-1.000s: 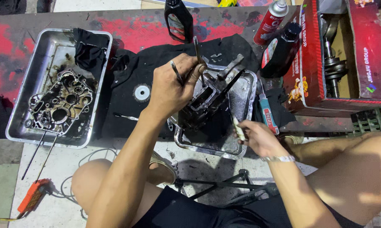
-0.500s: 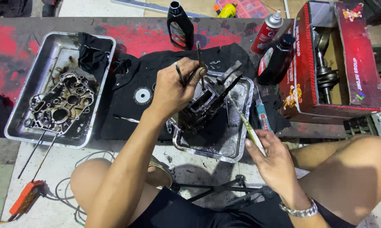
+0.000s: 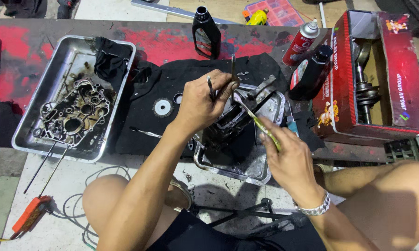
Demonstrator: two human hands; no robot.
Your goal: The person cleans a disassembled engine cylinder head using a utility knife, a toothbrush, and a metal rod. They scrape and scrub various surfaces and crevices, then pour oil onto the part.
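Left hand (image 3: 201, 104) grips two thin metal rods (image 3: 232, 69) over the engine block (image 3: 232, 123); right hand (image 3: 290, 160) clutches a yellow-green tool (image 3: 260, 124), tip near the rods.

At the centre of the frame a tray (image 3: 265, 174) holds an engine block (image 3: 230, 123), with the left hand (image 3: 202, 102) above it and the right hand (image 3: 288, 155) at its lower right. A second tray (image 3: 42, 88) at the left holds an engine cover (image 3: 72, 116) and a rag (image 3: 111, 58). Between the trays lies a cloth (image 3: 144, 116) with a washer (image 3: 162, 107) on it. An oil bottle (image 3: 206, 33) stands at top centre, a spray can (image 3: 302, 42) right of it, and a box (image 3: 399, 74) at the upper right holds a crankshaft (image 3: 365, 90).
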